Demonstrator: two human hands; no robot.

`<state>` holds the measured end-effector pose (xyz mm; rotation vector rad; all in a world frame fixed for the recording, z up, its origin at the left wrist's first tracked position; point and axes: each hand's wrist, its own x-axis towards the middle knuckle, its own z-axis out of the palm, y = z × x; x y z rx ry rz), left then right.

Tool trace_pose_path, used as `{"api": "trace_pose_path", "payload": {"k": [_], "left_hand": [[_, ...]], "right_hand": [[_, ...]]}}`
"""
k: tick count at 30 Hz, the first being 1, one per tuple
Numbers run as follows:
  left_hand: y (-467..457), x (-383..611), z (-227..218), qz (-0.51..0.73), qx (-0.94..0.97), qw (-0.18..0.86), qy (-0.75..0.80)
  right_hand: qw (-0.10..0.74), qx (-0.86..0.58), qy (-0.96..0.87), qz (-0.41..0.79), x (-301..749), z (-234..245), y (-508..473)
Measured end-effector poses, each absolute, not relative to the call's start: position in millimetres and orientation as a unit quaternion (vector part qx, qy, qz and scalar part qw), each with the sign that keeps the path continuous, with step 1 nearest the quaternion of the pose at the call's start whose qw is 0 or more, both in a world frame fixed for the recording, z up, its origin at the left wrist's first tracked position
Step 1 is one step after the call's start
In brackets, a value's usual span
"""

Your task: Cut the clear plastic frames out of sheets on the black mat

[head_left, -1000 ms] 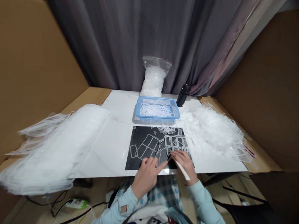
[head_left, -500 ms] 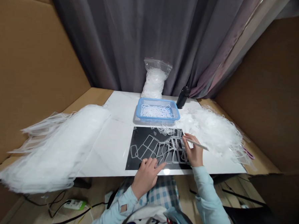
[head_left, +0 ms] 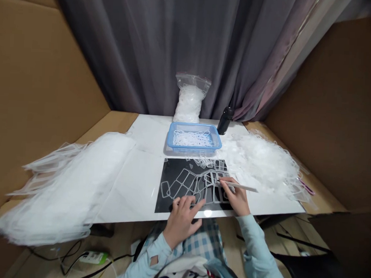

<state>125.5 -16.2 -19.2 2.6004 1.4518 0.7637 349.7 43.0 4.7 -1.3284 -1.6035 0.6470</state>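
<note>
A black mat (head_left: 170, 174) lies at the near edge of the white table, with a translucent sheet of joined rectangular frames (head_left: 202, 183) spread on it. My left hand (head_left: 181, 217) rests on the mat's front edge, fingers stretched out and pressing the sheet flat. My right hand (head_left: 237, 195) is closed on a thin white stick tool (head_left: 240, 186), whose tip touches the frames near the mat's right side.
A blue basket (head_left: 194, 140) holding white frame pieces stands behind the mat, with a filled clear bag (head_left: 190, 98) and a black bottle (head_left: 225, 120) behind it. A loose heap of white frames (head_left: 262, 161) lies to the right, a stack of clear sheets (head_left: 67, 186) to the left. Cardboard walls stand at both sides.
My right hand went from the mat's front edge up to its far right corner, then came back a little toward the middle. The left hand has stayed pressing the sheet.
</note>
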Motion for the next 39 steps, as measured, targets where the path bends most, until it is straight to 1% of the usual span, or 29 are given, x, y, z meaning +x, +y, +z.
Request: {"api": "trace_pose_path", "payload": {"k": [2, 7, 16, 23, 32, 39], "left_hand": [[-13.9, 129.9, -13.6, 0.26, 0.853, 0.036, 0.451], [3.2, 147.5, -4.3, 0.212, 0.9, 0.042, 0.378], [9.5, 161.1, -15.5, 0.194, 0.894, 0.048, 0.4], [6.3, 159.8, -11.6, 0.217, 0.879, 0.064, 0.419], [7.0, 160.9, -10.4, 0.225, 0.872, 0.098, 0.424], [6.6, 161.7, -11.2, 0.231, 0.869, 0.107, 0.424]], "right_hand": [[0.448, -0.535, -0.653, 0.295, 352.0, 1.6, 42.8], [0.444, -0.532, -0.643, 0.325, 352.3, -9.2, 43.7], [0.435, -0.506, -0.663, 0.339, 349.9, -7.5, 43.6], [0.446, -0.495, -0.67, 0.328, 339.6, -6.4, 46.7], [0.42, -0.467, -0.729, 0.272, 332.5, -12.0, 49.5], [0.384, -0.476, -0.754, 0.241, 330.6, -13.1, 48.9]]}}
